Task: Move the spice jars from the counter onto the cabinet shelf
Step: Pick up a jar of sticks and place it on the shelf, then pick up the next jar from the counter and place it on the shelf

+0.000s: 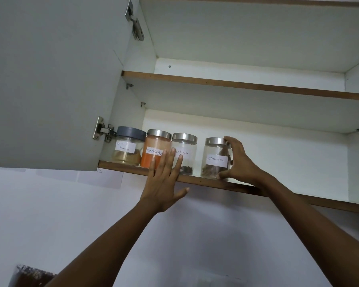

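Four clear glass spice jars stand in a row near the front edge of the lowest white cabinet shelf with a brown wooden lip point(205, 181). The rightmost, a steel-lidded jar labelled Cinnamon point(215, 160) holding brown sticks, sits a little apart from the others. The right hand point(239, 160) is wrapped around its right side, fingers over the lid rim and thumb at the base, closed on the glass. To its left stand a steel-lidded jar labelled Black Pepper point(184, 151), a steel-lidded jar of orange-red chilli powder point(155, 151), and a grey-lidded jar labelled Garam Masala point(129, 148), these three close together. The left hand point(164, 181) is flat and spread, fingers apart, lying across the shelf lip in front of the chilli and pepper jars; whether the fingertips touch the glass is hard to tell. The white cabinet door point(50, 79) hangs open at left.
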